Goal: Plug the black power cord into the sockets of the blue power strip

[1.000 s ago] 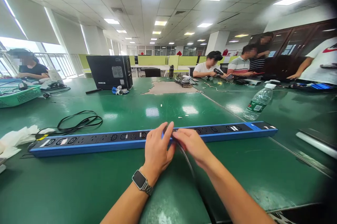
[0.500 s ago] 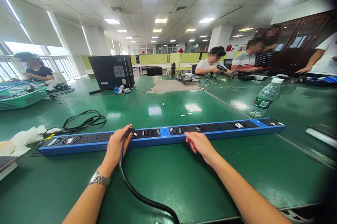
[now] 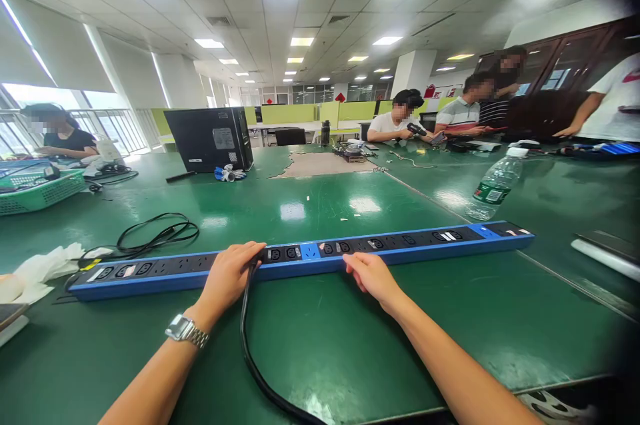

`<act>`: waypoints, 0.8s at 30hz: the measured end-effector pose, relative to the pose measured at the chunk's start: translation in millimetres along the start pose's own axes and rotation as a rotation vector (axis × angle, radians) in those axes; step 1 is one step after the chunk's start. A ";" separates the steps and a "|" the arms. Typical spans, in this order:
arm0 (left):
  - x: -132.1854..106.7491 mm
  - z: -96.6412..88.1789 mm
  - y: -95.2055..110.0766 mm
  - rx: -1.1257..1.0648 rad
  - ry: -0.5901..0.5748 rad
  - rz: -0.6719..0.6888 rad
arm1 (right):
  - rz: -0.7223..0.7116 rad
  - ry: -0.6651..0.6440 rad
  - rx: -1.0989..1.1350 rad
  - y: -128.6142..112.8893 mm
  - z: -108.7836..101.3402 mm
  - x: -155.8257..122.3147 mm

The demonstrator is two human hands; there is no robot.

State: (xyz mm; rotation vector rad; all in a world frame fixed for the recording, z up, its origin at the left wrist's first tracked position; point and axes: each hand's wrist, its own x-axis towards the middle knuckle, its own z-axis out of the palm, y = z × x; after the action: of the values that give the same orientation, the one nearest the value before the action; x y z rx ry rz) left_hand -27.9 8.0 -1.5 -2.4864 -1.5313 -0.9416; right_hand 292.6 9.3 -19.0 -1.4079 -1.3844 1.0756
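Observation:
A long blue and black power strip (image 3: 295,264) with several sockets lies across the green table in front of me. My left hand (image 3: 234,273) is closed around the plug end of a thick black power cord (image 3: 249,338), held over the strip just left of its middle. The plug itself is hidden behind my fingers, so whether it sits in a socket cannot be seen. From there the cord hangs down toward me. My right hand (image 3: 369,277) rests at the strip's front edge, right of the middle, its fingers curled in. Whatever those fingertips hold, if anything, is hidden.
Beyond the strip stand a clear water bottle (image 3: 497,184) and a black computer case (image 3: 207,138). Left are a coiled thin cable (image 3: 160,235), crumpled tissue (image 3: 47,265) and a green basket (image 3: 45,195). Several people sit or stand around the table's far sides.
My left hand has turned palm-down and shifted slightly right, bringing the plug down onto the strip; the plug's pins no longer show. My right hand stays at the front edge.

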 end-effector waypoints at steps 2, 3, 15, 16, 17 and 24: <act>-2.4 3.3 -0.6 -0.001 0.025 -0.031 | -0.014 -0.002 -0.024 1.6 0.7 -0.1; -3.0 4.5 -0.9 -0.001 0.041 -0.047 | -0.026 -0.002 -0.044 2.3 1.1 -0.2; 9.8 4.3 11.1 -0.353 0.348 -0.354 | -0.117 0.001 -0.175 5.3 3.2 1.1; 12.2 5.9 16.5 -0.358 0.356 -0.366 | -0.118 0.002 -0.175 5.3 3.2 1.1; 14.9 8.8 22.7 -0.356 0.331 -0.353 | -0.115 0.002 -0.177 5.1 3.2 0.9; 41.9 43.8 69.8 -0.270 0.096 -0.203 | -0.112 0.005 -0.191 3.3 3.2 -1.2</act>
State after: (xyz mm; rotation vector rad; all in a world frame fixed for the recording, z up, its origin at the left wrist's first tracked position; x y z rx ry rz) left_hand 63.4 22.0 2.6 -2.4420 -1.7542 -1.3629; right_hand 290.3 8.0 -23.1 -1.4481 -1.5763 0.8861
